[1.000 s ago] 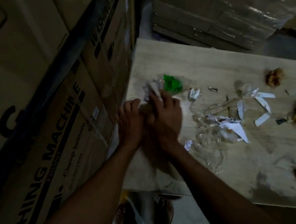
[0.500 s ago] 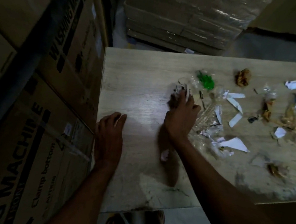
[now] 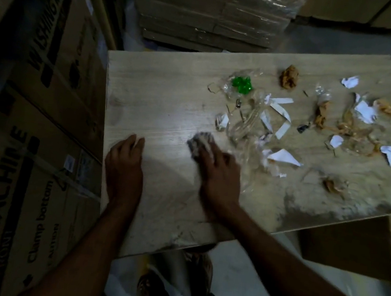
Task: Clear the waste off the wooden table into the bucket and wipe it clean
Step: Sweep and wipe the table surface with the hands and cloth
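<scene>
Dim storeroom, wooden worktop (image 3: pixel 161 98). Left hand (image 3: pixel 125 163) flat, empty. Right hand (image 3: pixel 220 176) presses grey wad (image 3: pixel 200 142) under straight fingers; waste scatter (image 3: pixel 284 157) just right, right hand nearer.

The left hand (image 3: pixel 125 163) lies flat near the wooden table (image 3: pixel 158 98)'s left edge while the right hand (image 3: pixel 219 176) presses a crumpled whitish wad (image 3: pixel 198 143) onto it, beside scattered paper scraps (image 3: pixel 284 157), clear plastic (image 3: pixel 244 127) and a green piece (image 3: pixel 242 84).

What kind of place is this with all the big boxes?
Probably a warehouse or storeroom. Tall washing machine cartons stand beside the table, and a plastic-wrapped stack of flat boxes sits behind it.
</scene>
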Demonstrator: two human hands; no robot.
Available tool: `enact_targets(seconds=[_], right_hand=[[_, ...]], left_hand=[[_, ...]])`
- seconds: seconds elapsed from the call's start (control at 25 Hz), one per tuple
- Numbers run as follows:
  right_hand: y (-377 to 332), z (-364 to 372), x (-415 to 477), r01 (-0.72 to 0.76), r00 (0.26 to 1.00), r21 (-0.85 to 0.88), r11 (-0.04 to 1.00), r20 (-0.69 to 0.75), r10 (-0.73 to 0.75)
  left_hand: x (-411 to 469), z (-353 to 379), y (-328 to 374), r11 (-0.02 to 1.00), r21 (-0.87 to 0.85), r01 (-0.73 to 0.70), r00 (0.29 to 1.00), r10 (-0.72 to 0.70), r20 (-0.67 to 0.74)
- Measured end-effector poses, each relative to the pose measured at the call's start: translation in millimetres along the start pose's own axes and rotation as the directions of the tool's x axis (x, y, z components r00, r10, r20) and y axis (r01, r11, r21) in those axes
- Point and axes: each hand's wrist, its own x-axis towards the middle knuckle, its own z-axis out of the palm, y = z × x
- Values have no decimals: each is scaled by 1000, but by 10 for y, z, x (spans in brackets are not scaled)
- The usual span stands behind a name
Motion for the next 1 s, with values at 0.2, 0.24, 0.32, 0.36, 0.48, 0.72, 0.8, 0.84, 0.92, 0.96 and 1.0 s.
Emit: enact_targets(seconds=[0.2,0.24,0.32,0.36,0.48,0.72,0.8,0.84,0.92,0.96,1.0], right_hand=[[231,-285,172,65,993,118,991,-104,-53],[159,-262,-73,145,987,122,982,-83,-135],[101,-176,-678,287,957,148,946,8,-291],[164,-148,-869,318,943,158,935,51,-330],[420,-85,-660,188,973,140,972,104,-204],[380,-173,149,-184,983,172,968,26,182],[162,-83,242,-31,997,216,976,-57,45],[10,-12,311,89,995,235,968,-71,-74],[-139,138,589,284,958,227,932,-41,-282],[-99,189,774,285,958,184,941,-31,-284],[0,203,967,211,978,142,967,-30,-209]], left_hand=[[-404,-33,479,1000,-3,-5,994,5,113],[-448,-27,536,1000,3,0,990,0,141],[-492,-23,580,1000,21,11,984,-14,176],[-492,-22,586,999,31,5,984,-11,178],[-460,-21,604,996,85,-6,982,-10,189],[-338,-41,631,978,137,-159,965,125,231],[-266,-71,610,985,117,-127,974,101,204],[-187,-70,586,987,107,-117,979,96,182],[52,-36,554,985,114,-130,980,111,162],[190,-2,563,984,101,-147,977,129,168],[344,34,595,982,75,-175,972,160,174]])
